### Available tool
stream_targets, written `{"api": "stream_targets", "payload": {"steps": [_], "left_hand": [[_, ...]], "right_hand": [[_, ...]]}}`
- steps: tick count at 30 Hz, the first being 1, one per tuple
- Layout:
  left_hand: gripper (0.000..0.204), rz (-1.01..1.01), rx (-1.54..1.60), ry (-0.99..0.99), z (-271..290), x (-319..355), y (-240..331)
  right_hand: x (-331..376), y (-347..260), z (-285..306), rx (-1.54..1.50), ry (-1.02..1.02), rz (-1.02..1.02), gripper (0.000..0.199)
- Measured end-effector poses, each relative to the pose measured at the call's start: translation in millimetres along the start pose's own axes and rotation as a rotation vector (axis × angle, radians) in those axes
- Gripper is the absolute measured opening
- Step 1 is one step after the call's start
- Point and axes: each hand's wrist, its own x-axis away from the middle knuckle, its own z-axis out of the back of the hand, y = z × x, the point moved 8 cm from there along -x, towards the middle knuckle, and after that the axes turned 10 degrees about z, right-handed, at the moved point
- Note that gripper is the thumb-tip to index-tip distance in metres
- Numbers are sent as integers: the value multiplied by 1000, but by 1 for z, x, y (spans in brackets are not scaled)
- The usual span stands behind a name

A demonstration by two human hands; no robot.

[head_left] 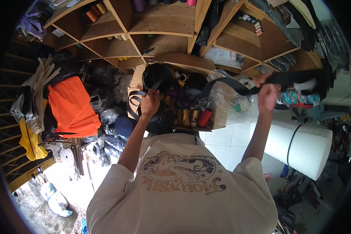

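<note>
My left hand [150, 103] is closed around a black webbing strap [240, 88], and loops of it hang beside the fingers. Farther right, my raised right hand [268, 96] grips another stretch of black webbing; motion smears its fingers. Between the two hands the strap runs in a slack wave. Below it stands an open cardboard box [135, 81] filled with black rolls, a red thread spool [205, 117] and gold thread spools [186, 117]. Clear plastic [232, 102] covers the box's right side.
Wooden shelves [163, 26] with thread spools rise behind the box. Bright orange fabric [72, 107] and a dark blue roll [124, 126] are at the left. A white foam roll [304, 148] tied with a black band lies at the right.
</note>
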Motion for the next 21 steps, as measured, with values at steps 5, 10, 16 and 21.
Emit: {"api": "stream_targets", "payload": {"steps": [5,10,16,21], "left_hand": [[36,-294,-334,-183,-9,31,63],[24,-155,-496,-225,-38,37,15],[17,-232,-374,-186,-25,39,29],[17,-333,-214,-93,-18,42,46]], "right_hand": [[30,143,-10,-285,-156,-188,23],[88,275,-37,759,-453,-767,29],[130,306,-38,1425,-652,-236,57],[129,254,-110,1639,-887,-116,48]]}}
